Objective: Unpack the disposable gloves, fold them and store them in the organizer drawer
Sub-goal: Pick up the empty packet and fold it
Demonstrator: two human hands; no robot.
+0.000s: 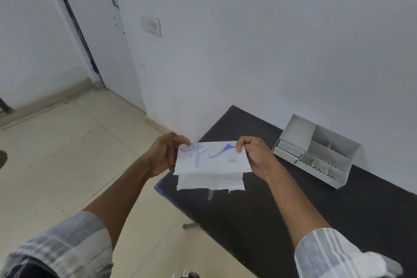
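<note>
I hold a white glove packet [213,160] with blue print in the air over the near left corner of the black table [259,210]. My left hand [164,153] pinches its top left edge and my right hand [255,156] pinches its top right corner. A translucent white sheet, likely folded gloves [209,183], hangs out below the packet. The white organizer [316,151] stands on the table to the right, with open compartments on top and a small drawer at its left end that looks shut.
The table runs along a white wall on the right. Beige tiled floor lies to the left, with a white door and a wall switch [151,26] beyond. A metal table leg [190,225] shows under the near edge.
</note>
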